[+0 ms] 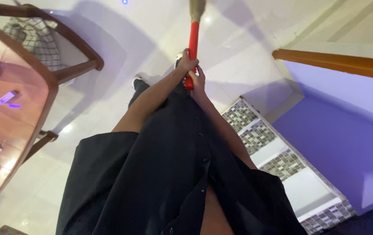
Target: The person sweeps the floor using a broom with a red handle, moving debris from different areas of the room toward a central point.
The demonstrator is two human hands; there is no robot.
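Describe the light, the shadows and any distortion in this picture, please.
Head view: violet-blue light tints the wall at right and the wooden table at left; small bright glints sit on the glossy white floor; soft broad shadows fall across that floor behind the broom, which both hands, left hand and right hand, grip; the wide lens bends the table edge; the broom head is cropped.

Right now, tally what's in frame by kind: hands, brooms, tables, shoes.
Hands: 2, the left hand and the right hand, both gripped on the handle.
Brooms: 1, the red-handled broom.
Tables: 1, the wooden table.
Shoes: 2 partly visible, the nearer being the shoe.
Total: 6.
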